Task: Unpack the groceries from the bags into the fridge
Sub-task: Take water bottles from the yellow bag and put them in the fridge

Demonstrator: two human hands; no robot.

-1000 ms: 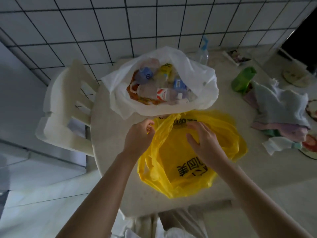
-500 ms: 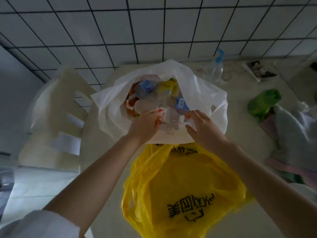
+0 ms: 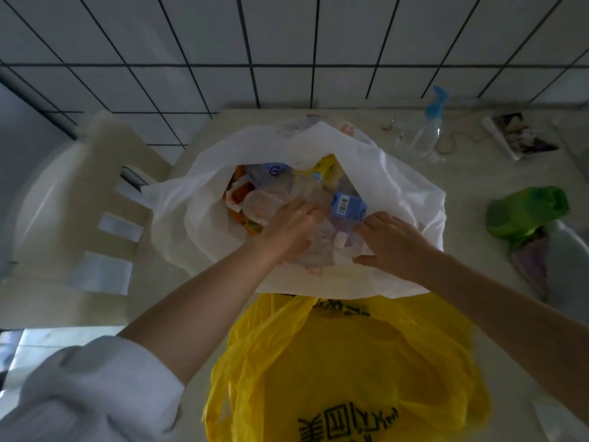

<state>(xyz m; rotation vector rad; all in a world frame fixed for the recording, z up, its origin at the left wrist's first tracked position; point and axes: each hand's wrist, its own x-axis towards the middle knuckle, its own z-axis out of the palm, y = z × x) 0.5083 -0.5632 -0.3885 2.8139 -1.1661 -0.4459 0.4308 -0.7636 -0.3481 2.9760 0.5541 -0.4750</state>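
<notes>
A white plastic bag (image 3: 398,186) stands open on the table, full of packaged groceries: clear wrapped packs (image 3: 271,202), a blue carton with a barcode (image 3: 349,204), and orange and yellow items. Both my hands are inside its mouth. My left hand (image 3: 287,228) rests on the clear packs with fingers curled into them. My right hand (image 3: 392,240) lies beside the blue carton, fingers spread, thumb at the bag's near rim. Whether either hand has a firm hold is unclear. A yellow plastic bag (image 3: 350,362) with black print lies flat just in front of the white one.
A pale plastic chair (image 3: 89,218) stands left of the table (image 3: 478,199), against the tiled wall. On the table's right are a spray bottle (image 3: 430,132), a photo packet (image 3: 519,135), a green bottle (image 3: 526,212) and crumpled cloth (image 3: 561,266).
My hands left the yellow bag and moved forward into the white bag. I have leaned closer, so both bags look larger and nearer.
</notes>
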